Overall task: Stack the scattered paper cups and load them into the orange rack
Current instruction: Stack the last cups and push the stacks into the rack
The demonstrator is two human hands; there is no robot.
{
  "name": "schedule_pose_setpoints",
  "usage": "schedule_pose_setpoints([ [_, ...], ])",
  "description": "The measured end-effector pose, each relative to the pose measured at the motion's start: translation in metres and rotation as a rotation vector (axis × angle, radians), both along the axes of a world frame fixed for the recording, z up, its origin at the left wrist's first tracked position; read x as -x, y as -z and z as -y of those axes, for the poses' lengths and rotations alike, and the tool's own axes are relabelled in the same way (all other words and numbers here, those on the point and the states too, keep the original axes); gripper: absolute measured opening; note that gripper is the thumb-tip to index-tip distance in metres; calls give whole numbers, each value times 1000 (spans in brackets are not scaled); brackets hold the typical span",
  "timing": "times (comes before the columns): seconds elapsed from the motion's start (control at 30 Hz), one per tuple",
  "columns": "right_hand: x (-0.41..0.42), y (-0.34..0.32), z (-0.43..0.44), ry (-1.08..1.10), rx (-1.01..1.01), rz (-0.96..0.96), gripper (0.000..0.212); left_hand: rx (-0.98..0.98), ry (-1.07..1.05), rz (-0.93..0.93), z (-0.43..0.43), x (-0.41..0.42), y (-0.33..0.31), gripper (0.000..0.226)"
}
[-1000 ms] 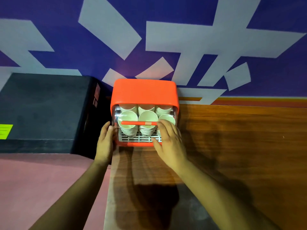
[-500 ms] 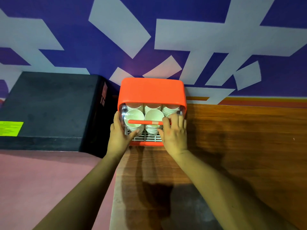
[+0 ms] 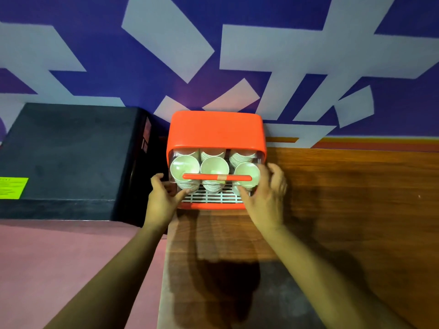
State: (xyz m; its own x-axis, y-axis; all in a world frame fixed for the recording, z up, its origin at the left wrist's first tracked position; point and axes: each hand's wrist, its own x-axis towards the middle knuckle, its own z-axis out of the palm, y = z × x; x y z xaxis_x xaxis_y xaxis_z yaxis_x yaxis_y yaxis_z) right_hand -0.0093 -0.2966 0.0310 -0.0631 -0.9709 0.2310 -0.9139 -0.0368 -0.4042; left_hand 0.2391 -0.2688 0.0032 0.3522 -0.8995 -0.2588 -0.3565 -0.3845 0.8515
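So the left hand [image 3: 164, 200] is curling around the left front corner of the orange rack [image 3: 215, 129]. Its fingers [image 3: 157, 180] are wrapping the side and the thumb is reaching across onto the white grid [image 3: 213, 198] at the bottom. The right hand [image 3: 268, 195] is mirroring that on the right corner, fingers hooking round the side and thumb pressing in at the front by the lowest cups. That hand is a bit motion-blurred, so I'm only fairly sure it's gripping the rack's clear cover [image 3: 260, 159] rather than the orange frame itself. Both hands are half closed and clamping the rack between them.

The rack is sitting at the back left corner of the wooden tabletop [image 3: 344, 198], backing right up against the purple wall [image 3: 118, 79]. It's looking pretty full. The paper cups [image 3: 214, 166] are lying on their sides in three stacks, left, middle and right, with their mouths facing the camera. More rims are showing in a row behind them. A thin orange handle bar [image 3: 217, 178] is running across the front of the stacks.

Just left of the rack a big black box [image 3: 71, 150] is standing, with a yellow-green label [image 3: 13, 187] showing near its left edge.
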Motion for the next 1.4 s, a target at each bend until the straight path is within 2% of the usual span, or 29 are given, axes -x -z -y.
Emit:
schedule_pose_setpoints([
  [0.07,4,6,-5,204,-194,236,80,-26,-22,-29,-1,3,3,70],
  [0.13,2,14,-7,248,-320,402,78,-36,4,-63,-1,9,4,58],
  [0.23,-6,26,-3,256,-404,562,68,6,87,-37,4,13,7,53],
  [0.33,-13,38,4,301,-400,672,64,12,150,24,7,10,9,48],
  [0.43,-16,48,7,311,-402,702,54,-7,160,75,8,4,13,41],
  [0.53,-17,56,7,308,-386,694,56,-9,155,101,9,4,10,38],
  [0.87,-21,53,13,269,-375,622,38,-10,132,221,10,7,11,36],
  [1.03,-18,55,13,244,-387,652,41,-4,133,253,11,7,11,37],
  [1.13,-11,44,9,210,-431,688,51,-14,21,167,9,3,13,40],
  [1.23,-4,23,-4,244,-511,712,83,-23,-60,80,6,-3,12,67],
  [1.3,-6,10,-9,263,-539,782,108,19,21,-29,4,-6,6,87],
  [1.33,-9,6,-7,272,-549,819,113,63,84,-116,4,-6,0,89],
  [1.4,-23,0,1,298,-544,861,113,138,158,-268,4,-2,-11,70],
])
